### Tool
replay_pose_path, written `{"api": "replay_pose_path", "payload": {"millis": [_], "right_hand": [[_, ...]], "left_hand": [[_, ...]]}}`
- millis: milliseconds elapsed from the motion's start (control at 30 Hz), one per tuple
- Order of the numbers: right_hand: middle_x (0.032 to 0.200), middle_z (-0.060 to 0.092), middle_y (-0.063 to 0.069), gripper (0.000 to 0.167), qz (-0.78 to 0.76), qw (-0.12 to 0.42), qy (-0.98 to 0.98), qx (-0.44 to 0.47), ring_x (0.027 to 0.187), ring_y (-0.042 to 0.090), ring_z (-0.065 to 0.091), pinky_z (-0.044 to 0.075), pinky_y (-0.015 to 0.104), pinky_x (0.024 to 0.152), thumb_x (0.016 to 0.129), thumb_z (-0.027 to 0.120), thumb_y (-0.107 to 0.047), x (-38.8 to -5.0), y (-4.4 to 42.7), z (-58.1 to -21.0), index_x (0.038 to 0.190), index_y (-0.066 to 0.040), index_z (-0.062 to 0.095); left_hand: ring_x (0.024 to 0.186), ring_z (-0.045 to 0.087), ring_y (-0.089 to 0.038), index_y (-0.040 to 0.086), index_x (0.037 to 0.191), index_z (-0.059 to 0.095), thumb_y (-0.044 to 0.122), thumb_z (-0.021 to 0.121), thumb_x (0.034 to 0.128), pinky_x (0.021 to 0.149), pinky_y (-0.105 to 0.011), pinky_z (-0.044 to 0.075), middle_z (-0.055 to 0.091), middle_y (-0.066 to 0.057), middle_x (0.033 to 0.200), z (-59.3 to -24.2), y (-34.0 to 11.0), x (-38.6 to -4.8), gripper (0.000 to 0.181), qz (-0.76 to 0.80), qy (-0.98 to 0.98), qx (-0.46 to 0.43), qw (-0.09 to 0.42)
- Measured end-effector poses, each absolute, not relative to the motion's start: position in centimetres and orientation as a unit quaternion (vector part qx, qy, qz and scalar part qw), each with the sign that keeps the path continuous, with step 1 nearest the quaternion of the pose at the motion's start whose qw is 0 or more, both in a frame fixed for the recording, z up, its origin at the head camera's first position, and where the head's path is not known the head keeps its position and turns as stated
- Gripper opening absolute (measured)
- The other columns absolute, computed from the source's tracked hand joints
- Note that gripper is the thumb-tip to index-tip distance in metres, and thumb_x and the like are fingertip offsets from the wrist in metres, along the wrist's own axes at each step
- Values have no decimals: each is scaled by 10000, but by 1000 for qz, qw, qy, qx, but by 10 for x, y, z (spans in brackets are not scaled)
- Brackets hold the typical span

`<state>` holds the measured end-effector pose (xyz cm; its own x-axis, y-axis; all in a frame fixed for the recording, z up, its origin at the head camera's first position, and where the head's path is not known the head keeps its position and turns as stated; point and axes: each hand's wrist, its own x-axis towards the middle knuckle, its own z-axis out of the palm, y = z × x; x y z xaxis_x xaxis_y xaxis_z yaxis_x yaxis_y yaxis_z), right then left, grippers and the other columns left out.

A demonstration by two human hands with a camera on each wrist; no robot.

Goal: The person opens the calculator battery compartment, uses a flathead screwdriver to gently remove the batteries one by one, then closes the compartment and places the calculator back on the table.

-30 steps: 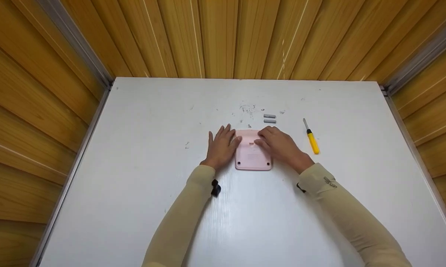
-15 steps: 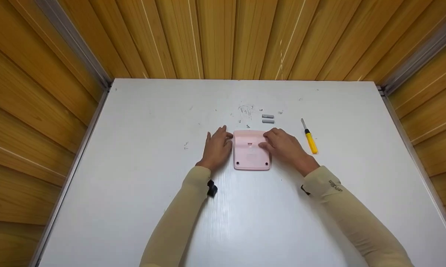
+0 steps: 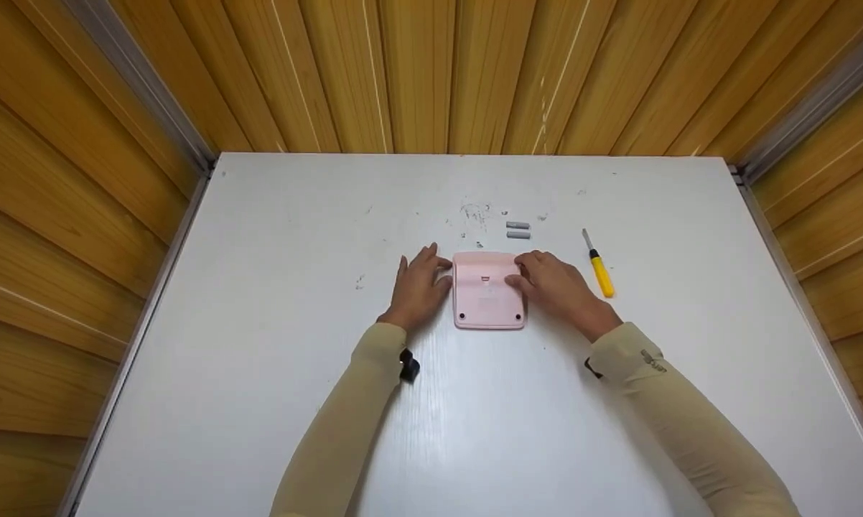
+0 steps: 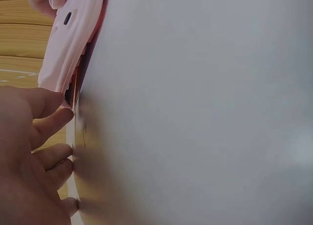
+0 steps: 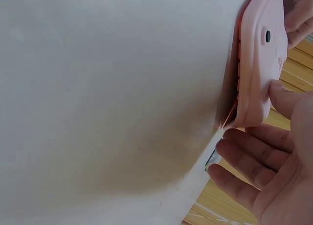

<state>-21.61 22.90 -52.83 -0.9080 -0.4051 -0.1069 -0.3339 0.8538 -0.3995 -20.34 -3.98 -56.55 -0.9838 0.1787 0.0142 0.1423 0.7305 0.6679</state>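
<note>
In the head view, a pink calculator (image 3: 487, 301) lies with its back up on the white table, two dark round spots near its front corners. Its row of keys peeks out along the lower edge in the right wrist view. My left hand (image 3: 417, 287) is at its left edge, thumb and index fingertips against or very near the side; the other fingers rest on the table. My right hand (image 3: 557, 287) grips the right side near the far corner, thumb on the back, fingers around the edge and partly hidden.
Two grey batteries (image 3: 518, 230) lie side by side just beyond the calculator. A yellow-handled screwdriver (image 3: 600, 276) is to the right of my right hand. Wood-patterned walls (image 3: 417, 79) border the table (image 3: 295, 215), which has dark marks on its top.
My left thumb has come off the calculator's back to its left edge. My right hand has slid slightly right, uncovering more of the back.
</note>
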Motion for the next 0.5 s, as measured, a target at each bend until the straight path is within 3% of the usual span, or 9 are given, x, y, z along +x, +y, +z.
{"api": "replay_pose_path", "payload": {"millis": [233,500], "right_hand": [[1249,642,186,520,-171,110,961,-188,1143,349,584,503,536,1043,1100,597,-390,-215,228,-525,1401,35,596],[1146,654,186,422,-129,81,966,-210,1036,346,584,538,497,928,1107,589,-352,-211,226,-526,1267,36,640]], "left_hand": [[1588,271,-291,101,1205,722,230,570,1089,1293,-536,27,386,-146,1676,-563,-37,-201,231,350,934,74,24],[1587,269,-325,99,1217,711,183,554,1086,1285,-574,22,404,-162,1663,-564,-34,-199,222,362,929,69,20]]}}
